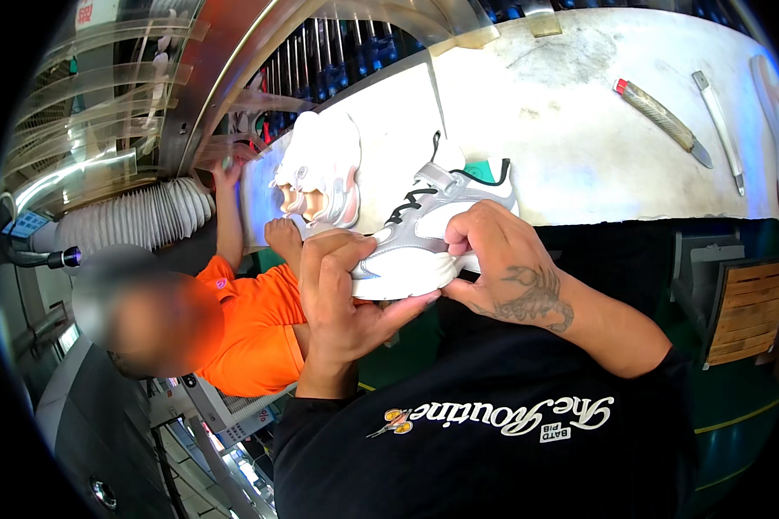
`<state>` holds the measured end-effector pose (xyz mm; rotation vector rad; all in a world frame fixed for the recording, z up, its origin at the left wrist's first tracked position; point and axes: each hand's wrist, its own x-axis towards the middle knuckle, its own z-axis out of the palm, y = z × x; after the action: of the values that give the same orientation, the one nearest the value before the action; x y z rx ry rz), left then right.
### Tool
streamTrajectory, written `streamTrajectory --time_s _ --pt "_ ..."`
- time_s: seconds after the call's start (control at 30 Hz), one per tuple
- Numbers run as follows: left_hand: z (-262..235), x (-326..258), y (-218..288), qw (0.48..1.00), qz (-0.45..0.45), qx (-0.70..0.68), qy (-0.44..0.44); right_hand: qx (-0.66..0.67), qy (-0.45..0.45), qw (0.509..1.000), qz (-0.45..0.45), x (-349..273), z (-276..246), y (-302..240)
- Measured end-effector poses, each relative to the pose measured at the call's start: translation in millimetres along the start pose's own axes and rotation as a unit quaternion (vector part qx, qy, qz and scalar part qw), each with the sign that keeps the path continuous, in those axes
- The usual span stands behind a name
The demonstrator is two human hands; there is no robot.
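Observation:
Both my hands hold a grey and white sneaker (pixel 411 233) just in front of the worktable's near edge. Its toe points left and its heel right, with black laces, a grey strap and a green patch inside the collar. Around the toe end, my left hand (pixel 336 290) is closed, its thumb along the sole's lower edge. My right hand (pixel 511 268), which bears a tattoo, grips the side near the heel, with bent fingers and the thumb at the white sole. The palm-side contact of the right fingers is partly hidden.
Pale sneakers (pixel 320 164) stand on the white worktable (pixel 563 130) at left. A knife with a red end (pixel 664 121) and a slim white-handled tool (pixel 720 130) lie at right. A co-worker in an orange shirt (pixel 255 337) is close on the left. Rollers (pixel 346 56) run behind.

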<state>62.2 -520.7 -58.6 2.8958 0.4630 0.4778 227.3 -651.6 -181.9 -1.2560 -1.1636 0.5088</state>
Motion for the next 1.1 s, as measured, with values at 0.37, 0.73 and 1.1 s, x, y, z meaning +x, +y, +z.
streamTrajectory --time_s 0.37,0.73,1.1 --pt "-3 -12 15 0.998 0.043 -0.036 0.008 -0.217 0.087 0.972 -0.028 -14 1 16" --pt "-1 -15 27 0.998 0.049 -0.027 0.023 -0.160 -0.073 0.984 0.020 -15 -19 16" --pt "-6 -4 12 0.969 0.078 -0.231 -0.044 -0.069 -0.098 0.992 -0.027 -13 -41 -3"
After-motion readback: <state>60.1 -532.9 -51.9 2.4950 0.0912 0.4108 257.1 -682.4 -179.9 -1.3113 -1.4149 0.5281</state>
